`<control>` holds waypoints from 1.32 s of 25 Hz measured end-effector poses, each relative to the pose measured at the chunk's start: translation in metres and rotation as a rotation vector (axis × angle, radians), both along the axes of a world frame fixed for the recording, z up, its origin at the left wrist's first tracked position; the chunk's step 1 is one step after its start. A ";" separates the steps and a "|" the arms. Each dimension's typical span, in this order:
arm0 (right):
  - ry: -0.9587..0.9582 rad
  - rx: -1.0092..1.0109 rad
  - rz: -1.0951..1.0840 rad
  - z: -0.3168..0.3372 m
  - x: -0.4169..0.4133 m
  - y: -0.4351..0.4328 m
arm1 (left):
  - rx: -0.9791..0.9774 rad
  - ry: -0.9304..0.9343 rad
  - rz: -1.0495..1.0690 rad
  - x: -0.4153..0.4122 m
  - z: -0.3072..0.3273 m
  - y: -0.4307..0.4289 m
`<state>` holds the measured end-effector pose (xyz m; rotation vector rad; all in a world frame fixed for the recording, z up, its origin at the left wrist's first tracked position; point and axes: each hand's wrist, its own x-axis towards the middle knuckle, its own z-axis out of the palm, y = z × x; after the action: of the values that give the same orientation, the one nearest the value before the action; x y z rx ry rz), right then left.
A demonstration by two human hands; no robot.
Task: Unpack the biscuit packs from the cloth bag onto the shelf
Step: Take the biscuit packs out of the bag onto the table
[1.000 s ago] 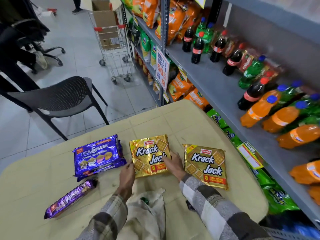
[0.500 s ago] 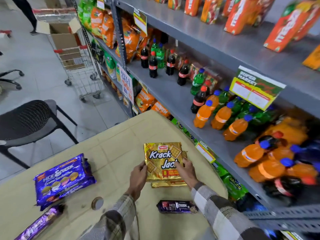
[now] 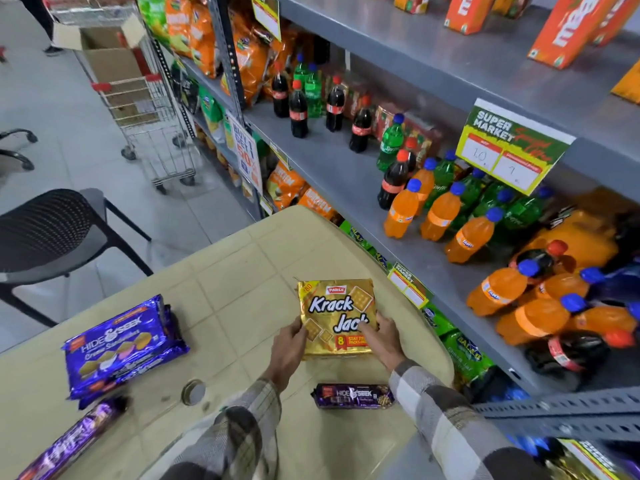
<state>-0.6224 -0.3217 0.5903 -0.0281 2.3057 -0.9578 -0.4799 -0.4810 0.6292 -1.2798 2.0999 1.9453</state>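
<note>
I hold a gold Krack Jack biscuit pack (image 3: 334,313) above the beige table (image 3: 225,289). My left hand (image 3: 289,351) grips its lower left edge and my right hand (image 3: 382,336) its lower right edge. A second gold pack seems stacked underneath, only its bottom edge showing. A small purple Hide & Seek pack (image 3: 353,396) lies on the table just below my hands. A large purple Hide & Seek pack (image 3: 121,344) and a long purple roll pack (image 3: 72,441) lie at the left. The grey shelf (image 3: 339,181) runs along the right. The cloth bag is out of view.
Cola, green and orange soda bottles (image 3: 440,213) crowd the shelf's right part. A price sign (image 3: 512,147) hangs from the shelf above. A black chair (image 3: 52,233) and a shopping cart (image 3: 145,109) holding a cardboard box stand on the floor to the left.
The two Krack Jack packs that lay side by side on the table are now gathered in both hands and lifted. My view has swung up and right toward the shelf.
</note>
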 end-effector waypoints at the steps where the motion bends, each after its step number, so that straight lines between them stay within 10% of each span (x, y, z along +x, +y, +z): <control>1: 0.004 0.035 0.015 0.011 0.004 -0.001 | 0.029 0.013 -0.035 0.002 0.002 -0.003; 8: 0.518 -0.100 0.261 0.055 0.065 -0.058 | -0.225 0.016 0.209 0.103 0.003 -0.050; 18: 0.084 -0.197 0.858 0.021 0.245 -0.209 | -0.195 -0.141 1.111 0.403 -0.041 -0.122; 33: -0.151 -0.035 0.921 0.006 0.386 -0.309 | 0.110 0.022 0.825 0.446 -0.055 -0.163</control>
<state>-0.2361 -0.6305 0.5961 -0.9096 1.8028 -0.4816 -0.0342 -0.6438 0.5743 -2.3548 1.5426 2.2579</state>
